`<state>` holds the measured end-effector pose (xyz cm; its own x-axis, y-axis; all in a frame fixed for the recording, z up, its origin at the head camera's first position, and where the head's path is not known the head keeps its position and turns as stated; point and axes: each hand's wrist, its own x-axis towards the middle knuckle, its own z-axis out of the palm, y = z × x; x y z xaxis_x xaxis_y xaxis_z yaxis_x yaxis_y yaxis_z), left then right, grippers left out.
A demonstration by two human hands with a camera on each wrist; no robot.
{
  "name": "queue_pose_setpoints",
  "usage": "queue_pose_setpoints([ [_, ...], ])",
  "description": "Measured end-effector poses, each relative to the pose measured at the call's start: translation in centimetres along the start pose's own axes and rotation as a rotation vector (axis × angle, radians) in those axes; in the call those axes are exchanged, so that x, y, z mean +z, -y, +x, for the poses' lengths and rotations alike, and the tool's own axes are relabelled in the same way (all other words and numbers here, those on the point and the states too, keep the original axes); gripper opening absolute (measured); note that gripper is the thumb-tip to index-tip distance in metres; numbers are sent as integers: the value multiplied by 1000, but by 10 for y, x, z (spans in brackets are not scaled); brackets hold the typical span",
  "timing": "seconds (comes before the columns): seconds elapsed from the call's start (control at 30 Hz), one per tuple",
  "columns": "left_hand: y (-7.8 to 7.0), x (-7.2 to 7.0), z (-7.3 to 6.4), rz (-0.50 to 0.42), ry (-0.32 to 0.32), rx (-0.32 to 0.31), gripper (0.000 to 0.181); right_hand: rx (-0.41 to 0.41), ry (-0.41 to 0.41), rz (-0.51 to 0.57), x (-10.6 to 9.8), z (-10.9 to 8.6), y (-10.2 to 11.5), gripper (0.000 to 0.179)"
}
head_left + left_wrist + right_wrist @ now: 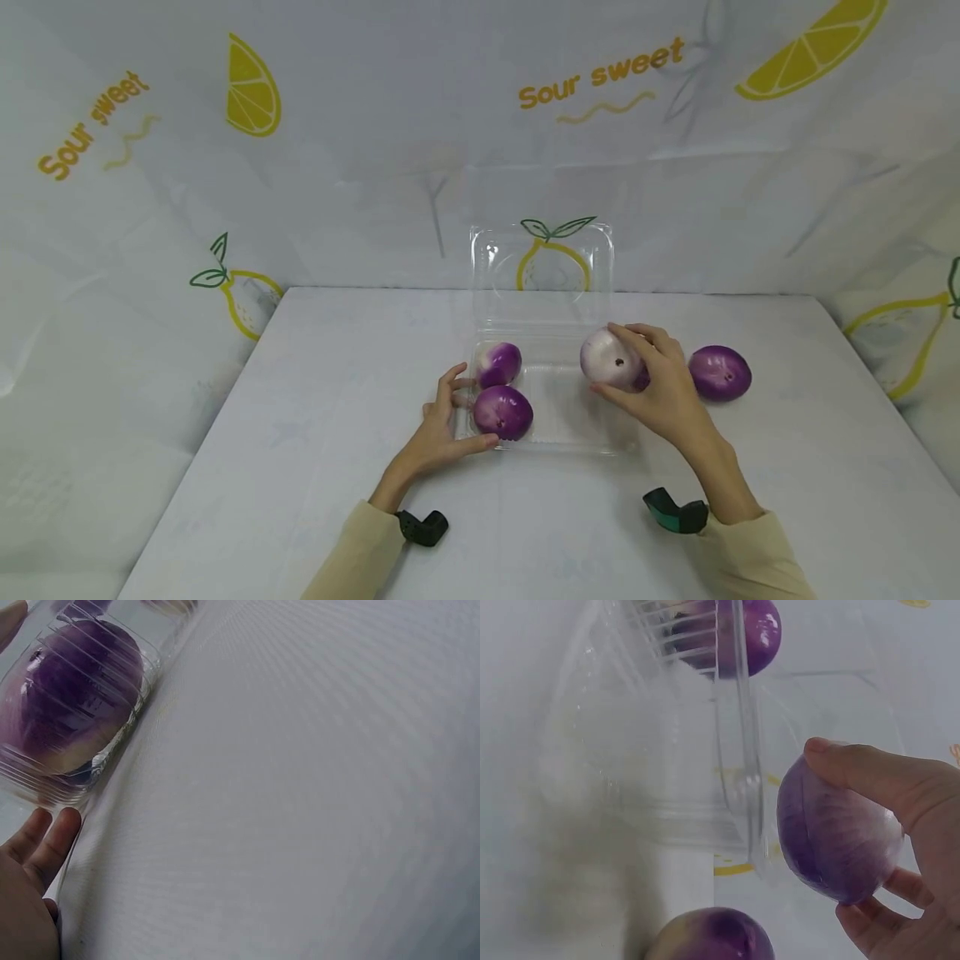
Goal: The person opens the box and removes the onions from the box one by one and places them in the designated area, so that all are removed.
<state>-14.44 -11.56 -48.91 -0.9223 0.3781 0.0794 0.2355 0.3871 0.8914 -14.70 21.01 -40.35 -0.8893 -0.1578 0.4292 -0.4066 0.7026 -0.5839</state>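
Note:
My right hand [660,383] grips a purple-and-white onion [609,360] between thumb and fingers, above the right part of a clear plastic clamshell box [558,433]. In the right wrist view the held onion [836,832] is beside the box wall and apart from it. Two more onions sit in the box's left part: a purple-and-white one [501,364] at the back and a darker purple one [502,412] in front. My left hand [442,433] spreads around the box's left front corner, fingers mostly straight, touching its side. The left wrist view shows two fingertips [64,825] at the box's edge.
Another purple onion [720,373] lies on the white table [337,375], to the right of my right hand. The box's clear lid [542,275] stands raised at the back. Behind the table hangs a white cloth [375,167] printed with lemons.

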Motion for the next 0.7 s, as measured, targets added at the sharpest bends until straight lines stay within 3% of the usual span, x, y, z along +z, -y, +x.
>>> queue_pose_setpoints([
  [0.7, 1, 2, 1, 5, -7, -9, 114, 110, -72, -30, -44, -10, -29, 81],
])
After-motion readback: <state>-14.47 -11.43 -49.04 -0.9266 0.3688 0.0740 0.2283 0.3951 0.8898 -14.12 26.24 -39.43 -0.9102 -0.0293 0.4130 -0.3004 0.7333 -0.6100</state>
